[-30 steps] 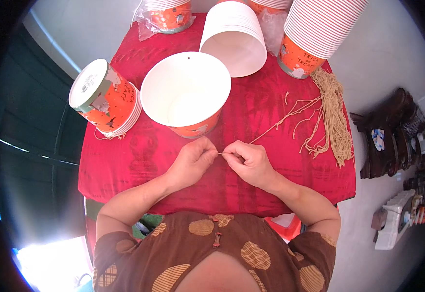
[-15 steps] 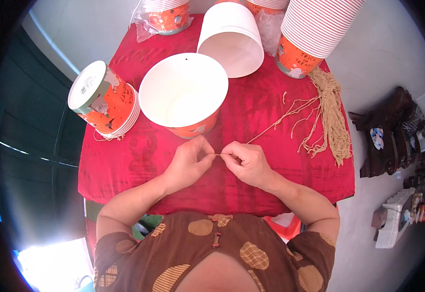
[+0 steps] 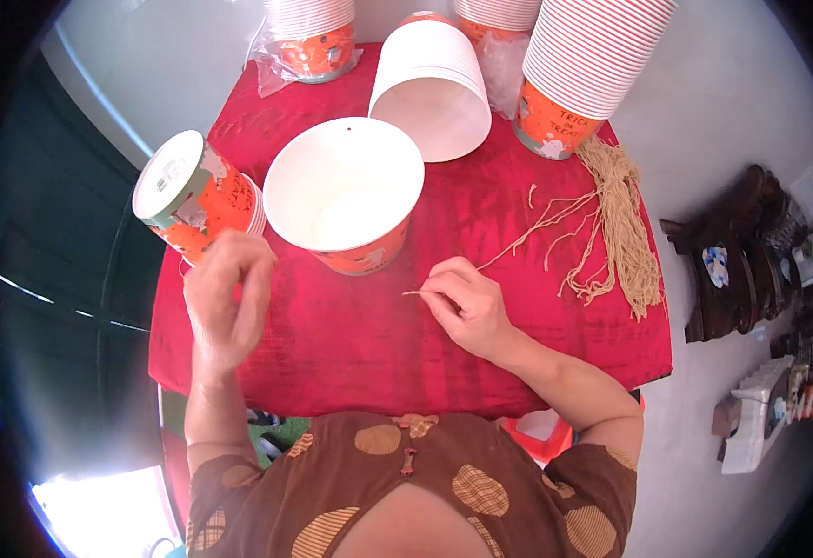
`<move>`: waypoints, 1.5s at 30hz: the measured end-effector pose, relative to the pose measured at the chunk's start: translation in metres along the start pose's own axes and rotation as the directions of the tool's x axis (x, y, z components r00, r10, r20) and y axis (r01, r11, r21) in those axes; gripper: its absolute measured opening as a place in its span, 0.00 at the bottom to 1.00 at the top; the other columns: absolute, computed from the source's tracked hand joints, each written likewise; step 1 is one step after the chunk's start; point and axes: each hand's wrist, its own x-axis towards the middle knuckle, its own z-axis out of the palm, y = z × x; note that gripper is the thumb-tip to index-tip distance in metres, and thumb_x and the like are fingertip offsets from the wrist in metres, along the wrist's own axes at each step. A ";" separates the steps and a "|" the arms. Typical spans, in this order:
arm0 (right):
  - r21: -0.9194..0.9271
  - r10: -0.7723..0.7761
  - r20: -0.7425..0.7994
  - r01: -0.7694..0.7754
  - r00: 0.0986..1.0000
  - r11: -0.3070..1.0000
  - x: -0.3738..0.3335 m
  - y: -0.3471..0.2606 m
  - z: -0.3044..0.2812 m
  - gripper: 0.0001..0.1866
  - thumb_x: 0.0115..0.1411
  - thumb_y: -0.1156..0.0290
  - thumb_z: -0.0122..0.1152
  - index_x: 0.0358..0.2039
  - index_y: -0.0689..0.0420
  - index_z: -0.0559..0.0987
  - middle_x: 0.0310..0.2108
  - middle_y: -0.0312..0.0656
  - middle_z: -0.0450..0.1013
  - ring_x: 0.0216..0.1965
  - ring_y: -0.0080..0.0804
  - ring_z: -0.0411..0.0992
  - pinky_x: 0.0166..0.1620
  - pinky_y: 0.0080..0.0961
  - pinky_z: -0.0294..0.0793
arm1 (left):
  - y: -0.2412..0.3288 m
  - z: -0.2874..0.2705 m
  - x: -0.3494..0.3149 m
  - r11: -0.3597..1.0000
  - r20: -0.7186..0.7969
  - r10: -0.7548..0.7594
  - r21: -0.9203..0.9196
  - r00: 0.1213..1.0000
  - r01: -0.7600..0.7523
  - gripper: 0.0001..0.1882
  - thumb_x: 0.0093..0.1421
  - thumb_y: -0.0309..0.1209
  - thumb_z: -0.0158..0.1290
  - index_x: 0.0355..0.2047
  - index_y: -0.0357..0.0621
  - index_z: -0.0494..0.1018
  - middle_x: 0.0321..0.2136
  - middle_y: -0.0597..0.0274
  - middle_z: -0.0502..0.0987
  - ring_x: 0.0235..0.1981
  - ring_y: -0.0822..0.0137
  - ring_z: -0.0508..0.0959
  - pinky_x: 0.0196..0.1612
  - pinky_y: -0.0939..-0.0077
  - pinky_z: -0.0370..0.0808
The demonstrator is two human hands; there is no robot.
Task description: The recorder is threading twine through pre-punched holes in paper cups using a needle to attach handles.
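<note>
A tan string [image 3: 502,256] is pinched in the fingertips of the right hand [image 3: 464,305]. Its short free end points left, toward the left hand [image 3: 230,302]; its long axis runs away and rightward to a string bundle [image 3: 625,237] beyond the right hand. Half a second ago both hands met at the string; now they are apart, the left one loosely curled near tipped buckets [image 3: 209,203]. Whether it holds anything, I cannot tell.

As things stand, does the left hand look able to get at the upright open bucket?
Probably yes: nothing shows between the left hand and the open bucket; the right hand, pinching the string, is off to the right.
</note>
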 end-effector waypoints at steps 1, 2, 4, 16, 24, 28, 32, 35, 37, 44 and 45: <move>-0.020 0.008 -0.019 -0.009 1.000 1.000 -0.001 0.000 -0.001 0.05 0.51 0.81 0.65 0.27 0.60 0.76 0.30 0.43 0.73 0.25 0.37 0.74 0.26 0.30 0.72 | -0.002 -0.002 0.006 0.988 -0.008 -0.006 0.155 1.000 0.007 0.09 0.54 0.15 0.51 0.35 0.37 0.72 0.35 0.53 0.76 0.34 0.55 0.77 0.37 0.68 0.74; -0.031 0.011 -0.037 -0.012 0.999 0.999 0.000 0.000 -0.001 0.06 0.51 0.82 0.65 0.27 0.60 0.76 0.32 0.42 0.72 0.25 0.36 0.74 0.26 0.29 0.72 | -0.004 -0.004 0.011 0.970 0.019 0.030 0.240 0.999 -0.034 0.13 0.54 0.15 0.51 0.40 0.37 0.72 0.41 0.52 0.75 0.42 0.53 0.75 0.44 0.65 0.73; -0.035 0.003 -0.054 -0.005 0.999 0.999 0.001 -0.001 -0.001 0.06 0.50 0.82 0.65 0.27 0.60 0.76 0.32 0.42 0.72 0.24 0.35 0.73 0.25 0.29 0.71 | -0.009 -0.006 0.014 0.939 0.116 -0.006 0.342 0.993 -0.035 0.22 0.52 0.16 0.53 0.49 0.41 0.71 0.54 0.51 0.69 0.60 0.48 0.65 0.61 0.54 0.65; 0.021 -0.030 -0.197 0.034 0.980 0.999 0.008 -0.006 -0.010 0.07 0.48 0.86 0.63 0.27 0.61 0.75 0.30 0.39 0.70 0.21 0.25 0.68 0.23 0.23 0.66 | 0.010 0.027 0.027 0.939 0.356 0.165 0.229 0.920 -0.258 0.11 0.46 0.18 0.61 0.28 0.42 0.72 0.32 0.60 0.76 0.49 0.57 0.76 0.68 0.40 0.52; 0.186 0.090 -0.246 -0.044 0.965 0.982 0.007 -0.010 -0.021 0.06 0.51 0.87 0.60 0.28 0.62 0.75 0.21 0.36 0.68 0.19 0.16 0.64 0.21 0.17 0.61 | 0.035 0.055 0.027 0.922 0.399 0.258 0.171 0.880 -0.348 0.08 0.47 0.19 0.58 0.25 0.42 0.70 0.20 0.58 0.71 0.27 0.58 0.76 0.58 0.48 0.68; 0.215 0.105 -0.263 -0.047 0.959 0.975 0.007 -0.014 -0.022 0.06 0.51 0.86 0.60 0.27 0.62 0.74 0.20 0.35 0.67 0.19 0.16 0.63 0.21 0.18 0.61 | 0.039 0.059 0.028 0.913 0.375 0.280 0.180 0.884 -0.366 0.07 0.48 0.20 0.57 0.24 0.42 0.69 0.19 0.59 0.70 0.26 0.58 0.76 0.54 0.52 0.70; 0.213 0.115 -0.249 -0.061 0.962 0.975 0.007 -0.016 -0.022 0.06 0.52 0.86 0.61 0.26 0.61 0.74 0.18 0.35 0.66 0.18 0.16 0.63 0.20 0.18 0.60 | 0.042 0.059 0.027 0.923 0.393 0.256 0.173 0.883 -0.344 0.09 0.46 0.18 0.60 0.26 0.40 0.71 0.20 0.57 0.72 0.27 0.57 0.77 0.57 0.49 0.69; 0.220 0.129 -0.243 -0.075 0.961 0.973 0.006 -0.017 -0.022 0.06 0.52 0.85 0.61 0.25 0.61 0.73 0.18 0.35 0.66 0.18 0.17 0.63 0.20 0.19 0.60 | 0.042 0.061 0.026 0.925 0.386 0.254 0.171 0.887 -0.340 0.09 0.46 0.18 0.60 0.26 0.40 0.71 0.20 0.57 0.72 0.27 0.58 0.77 0.57 0.49 0.69; 0.219 0.130 -0.247 -0.075 0.960 0.973 0.005 -0.016 -0.024 0.07 0.52 0.85 0.61 0.25 0.61 0.73 0.18 0.35 0.65 0.18 0.17 0.63 0.20 0.19 0.60 | 0.045 0.063 0.027 0.920 0.407 0.245 0.189 0.880 -0.344 0.09 0.46 0.18 0.60 0.26 0.40 0.71 0.20 0.57 0.72 0.27 0.58 0.77 0.57 0.49 0.69; 0.205 0.106 -0.226 -0.059 0.968 0.977 0.006 -0.015 -0.023 0.06 0.53 0.85 0.61 0.25 0.61 0.74 0.19 0.34 0.68 0.19 0.17 0.65 0.21 0.18 0.62 | 0.050 0.062 0.026 0.899 0.430 0.264 0.214 0.863 -0.382 0.10 0.46 0.18 0.60 0.27 0.40 0.71 0.20 0.58 0.72 0.26 0.58 0.76 0.57 0.50 0.69; 0.203 0.104 -0.213 -0.061 0.972 0.977 0.005 -0.014 -0.023 0.05 0.54 0.85 0.61 0.26 0.62 0.75 0.20 0.34 0.70 0.19 0.15 0.66 0.21 0.16 0.63 | 0.050 0.062 0.025 0.896 0.429 0.270 0.216 0.862 -0.388 0.10 0.46 0.18 0.60 0.27 0.40 0.71 0.20 0.58 0.71 0.26 0.58 0.76 0.57 0.50 0.69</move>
